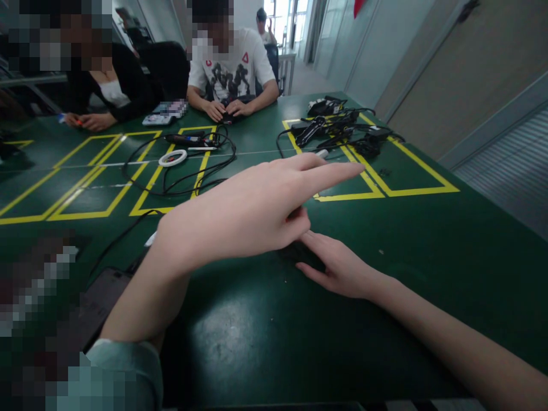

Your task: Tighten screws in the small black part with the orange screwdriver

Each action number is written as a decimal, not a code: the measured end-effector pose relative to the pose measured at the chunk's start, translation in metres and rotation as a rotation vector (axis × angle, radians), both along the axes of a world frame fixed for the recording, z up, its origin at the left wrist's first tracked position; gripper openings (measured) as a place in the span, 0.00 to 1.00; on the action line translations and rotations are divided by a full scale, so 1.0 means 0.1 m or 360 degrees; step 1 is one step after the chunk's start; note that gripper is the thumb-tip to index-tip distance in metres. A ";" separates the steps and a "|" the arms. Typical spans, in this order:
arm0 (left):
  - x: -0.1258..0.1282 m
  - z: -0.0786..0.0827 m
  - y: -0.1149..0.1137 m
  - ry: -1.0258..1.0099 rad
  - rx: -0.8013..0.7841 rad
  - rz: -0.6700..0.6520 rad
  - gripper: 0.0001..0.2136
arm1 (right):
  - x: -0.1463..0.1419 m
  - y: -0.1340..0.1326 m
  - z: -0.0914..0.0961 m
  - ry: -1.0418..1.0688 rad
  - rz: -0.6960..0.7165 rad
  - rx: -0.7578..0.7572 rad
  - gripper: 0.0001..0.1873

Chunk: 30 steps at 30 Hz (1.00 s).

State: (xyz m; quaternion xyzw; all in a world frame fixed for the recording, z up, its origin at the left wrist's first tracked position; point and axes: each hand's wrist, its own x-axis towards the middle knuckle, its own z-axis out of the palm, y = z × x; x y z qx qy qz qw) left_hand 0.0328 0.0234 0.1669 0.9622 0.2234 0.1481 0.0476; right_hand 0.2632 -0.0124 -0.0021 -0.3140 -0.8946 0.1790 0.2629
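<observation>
My left hand (252, 208) is raised above the green table, its back toward me. The index finger stretches out to the right and the thumb is bent below it; nothing shows in its grip. Just beyond the left thumb, my right hand (342, 268) is low over the table, pointing left. Its thumb stands apart from the index finger, and the left hand covers its fingertips. Between that thumb and finger is a dark patch (310, 254), and I cannot tell whether it is shadow or an object.
Yellow tape (351, 197) marks rectangles on the green table (428, 257). Black cables and devices (342, 128) lie at the back right. A white tape roll (173, 158) sits by a looped cable (201, 177). Two people sit opposite; one person's hands (229, 109) touch a dark thing.
</observation>
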 end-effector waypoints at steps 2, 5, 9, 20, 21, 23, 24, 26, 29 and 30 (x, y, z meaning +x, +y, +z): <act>0.03 0.00 0.00 0.0022 0.0046 0.0024 0.31 | 0.01 0.01 0.00 -0.0020 0.0028 0.0014 0.40; 0.07 -0.01 0.00 0.0031 0.0132 0.0090 0.26 | 0.03 0.02 0.00 -0.0073 0.0048 0.0025 0.39; 0.09 -0.01 0.01 0.0077 0.0158 0.0157 0.14 | 0.04 0.01 0.02 -0.0099 0.0065 -0.0004 0.39; -0.01 0.04 -0.05 0.0031 -0.0083 -0.0035 0.24 | 0.04 0.00 0.04 -0.0072 0.0057 -0.0018 0.36; -0.01 0.03 -0.05 0.0026 -0.0082 -0.0033 0.24 | 0.05 0.01 0.03 -0.0080 0.0057 -0.0017 0.36; 0.00 0.02 -0.03 0.0021 -0.0062 0.0006 0.21 | 0.05 0.01 0.02 -0.0089 0.0051 -0.0004 0.37; 0.01 0.01 -0.02 0.0021 -0.0046 0.0036 0.19 | 0.05 0.01 0.01 -0.0085 0.0051 0.0012 0.37; 0.02 0.00 -0.02 0.0029 -0.0021 0.0087 0.16 | 0.04 0.02 0.01 -0.0076 0.0052 0.0023 0.36; 0.02 0.01 -0.03 0.0039 -0.0021 0.0106 0.15 | 0.03 0.01 0.04 -0.0075 0.0052 -0.0023 0.34; 0.02 0.02 -0.04 0.0041 -0.0027 0.0107 0.16 | 0.03 0.01 0.05 -0.0075 0.0050 -0.0043 0.34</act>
